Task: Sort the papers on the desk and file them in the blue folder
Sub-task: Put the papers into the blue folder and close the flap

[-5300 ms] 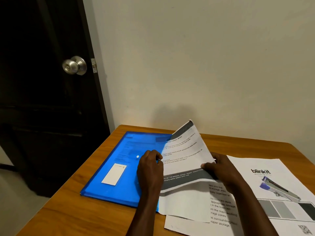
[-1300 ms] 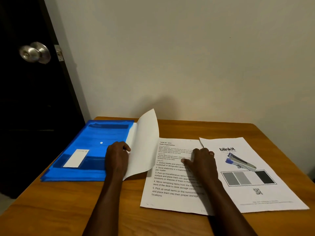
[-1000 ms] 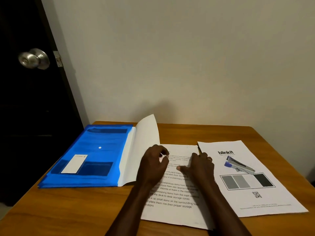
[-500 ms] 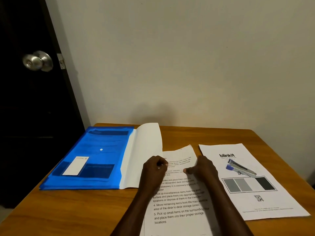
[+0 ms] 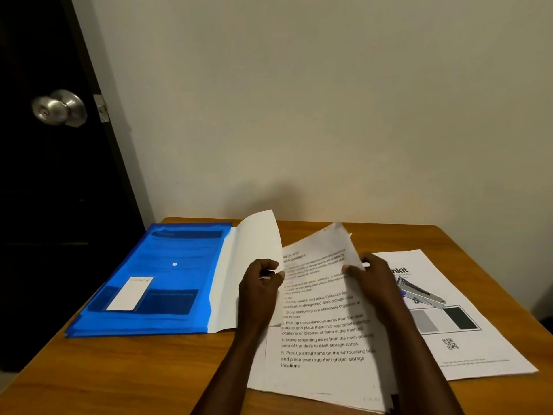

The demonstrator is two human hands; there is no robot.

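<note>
The blue folder point(image 5: 167, 280) lies flat on the left of the wooden desk point(image 5: 134, 372), with a white sheet point(image 5: 248, 265) sticking out of its right side and curling upward. A printed text sheet point(image 5: 320, 310) lies in the middle, its far end lifted off the desk. My left hand point(image 5: 260, 292) pinches that sheet's left edge. My right hand point(image 5: 374, 280) grips its right edge near the top. Further sheets lie under it at the front. A white sheet with a logo and grey boxes point(image 5: 457, 333) lies flat at the right.
A silver and blue stapler point(image 5: 419, 293) rests on the logo sheet at the right. A dark door point(image 5: 54, 175) with a metal knob point(image 5: 59, 107) stands left of the desk. A plain wall runs behind the desk's far edge.
Both hands have closed on the printed text sheet and raised its far end off the desk. One second ago my left hand came over from the sheet sticking out of the folder.
</note>
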